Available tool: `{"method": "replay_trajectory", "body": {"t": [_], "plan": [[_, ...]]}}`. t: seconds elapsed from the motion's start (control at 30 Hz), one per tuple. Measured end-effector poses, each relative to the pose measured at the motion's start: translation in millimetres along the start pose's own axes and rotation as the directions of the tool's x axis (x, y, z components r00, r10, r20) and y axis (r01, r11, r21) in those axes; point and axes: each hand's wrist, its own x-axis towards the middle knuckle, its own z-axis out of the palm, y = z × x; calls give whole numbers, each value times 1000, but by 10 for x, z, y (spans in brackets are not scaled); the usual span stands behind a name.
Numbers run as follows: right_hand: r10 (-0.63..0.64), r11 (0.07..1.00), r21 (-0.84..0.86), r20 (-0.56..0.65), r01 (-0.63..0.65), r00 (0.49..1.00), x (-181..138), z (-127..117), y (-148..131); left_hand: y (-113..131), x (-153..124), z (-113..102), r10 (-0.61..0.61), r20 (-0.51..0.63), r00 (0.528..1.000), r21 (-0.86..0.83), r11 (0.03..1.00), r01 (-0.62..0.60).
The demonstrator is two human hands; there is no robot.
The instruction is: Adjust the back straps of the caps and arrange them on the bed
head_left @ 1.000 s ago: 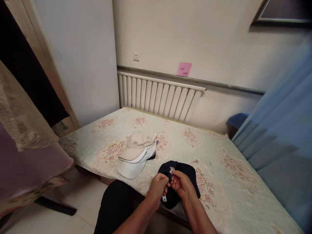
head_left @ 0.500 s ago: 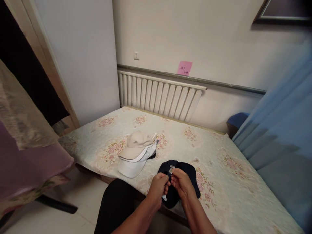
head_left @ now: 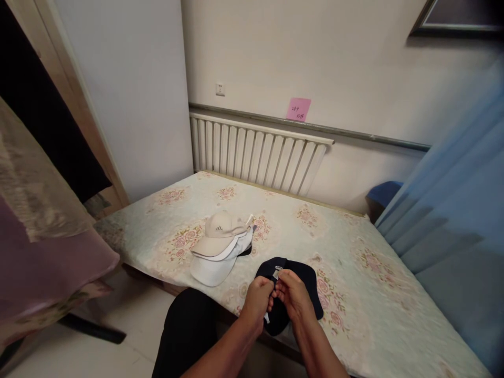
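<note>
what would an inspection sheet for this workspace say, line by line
surface: flower-patterned cover, bearing a beige cap stacked on paler caps
job's things: dark cap lying at the near edge, its buckle showing
clutter: beige cloth and black cloth at far left
grippers: left hand and right hand, fingers pinching the dark cap near its buckle
cables: nothing seen
surroundings: radiator, wall socket, pink note, blue curtain

Both hands (head_left: 258, 300) pinched, close together
</note>
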Motion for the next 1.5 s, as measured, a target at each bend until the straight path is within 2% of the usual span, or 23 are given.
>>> {"method": "replay_trajectory", "body": {"t": [0.3, 0.57, 0.9, 1.2, 1.5], "plan": [[-7, 989, -151, -15, 5, 1000, -4, -2, -48, -38, 27, -25, 54, -22, 998, 13, 998, -53], [-35, 972, -234, -21, 29, 999, 9, -9, -85, -64, 38, -34, 57, 23, 998, -45, 997, -55], [25, 982, -186, 46, -16, 999, 37, -39, -47, -19, 64, -47, 67, -50, 997, 18, 998, -66], [35, 990, -141, 46, -28, 998, 44, -48, -51, 7, 16, -76, 33, 15, 999, -51, 998, -32], [70, 996, -64, 80, -65, 994, 8, -20, -80, 31, 14, -61, 38, -12, 999, -86, 996, -39]]}}
